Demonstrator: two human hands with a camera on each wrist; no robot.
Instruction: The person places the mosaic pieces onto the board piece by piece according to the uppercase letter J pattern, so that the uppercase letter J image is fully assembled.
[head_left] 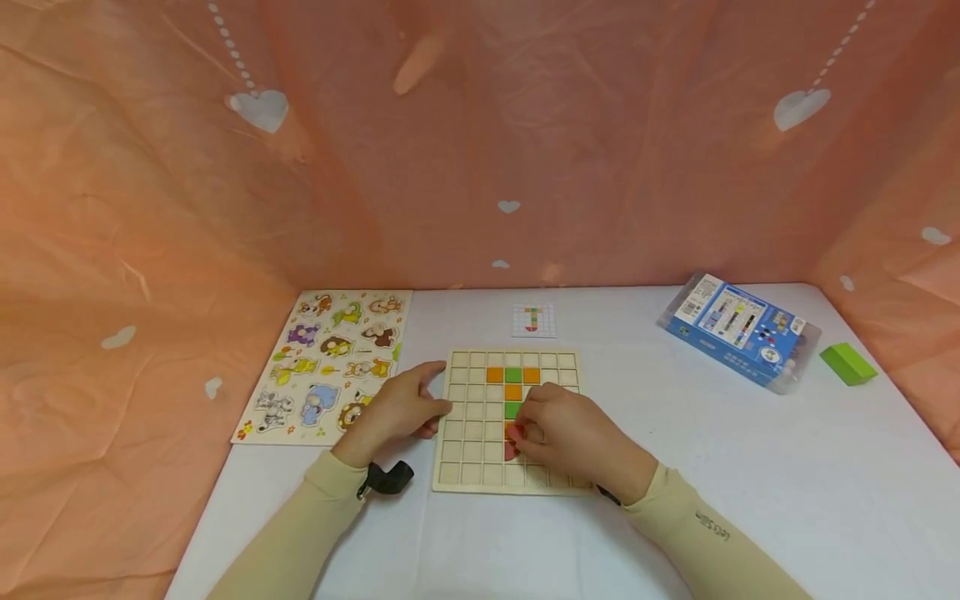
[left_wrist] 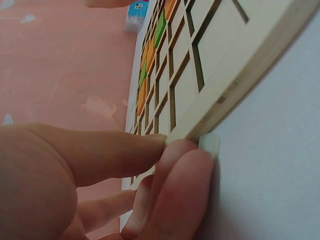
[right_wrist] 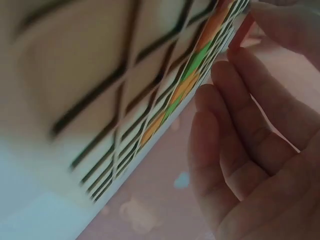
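A square wooden grid board [head_left: 461, 475] lies on the table. Orange tiles [head_left: 495, 375] and green tiles [head_left: 513, 375] fill a short row and a column below it. My left hand [head_left: 401, 406] grips the board's left edge, thumb and curled fingertips at the rim in the left wrist view. Between the thumb and index finger of my right hand [head_left: 566, 425] is a small red tile [right_wrist: 242, 33], its outline partly covered. Another red tile [head_left: 511, 452] shows low in the column, just below those fingertips. Behind the board lies a pattern card [head_left: 545, 321] with a coloured J shape.
On the left, an animal picture puzzle [head_left: 288, 346] lies close to my left hand. A blue-labelled plastic box [head_left: 738, 329] stands at the back right, with a green block [head_left: 848, 364] beside it. Orange cloth [head_left: 480, 150] closes off the back and sides.
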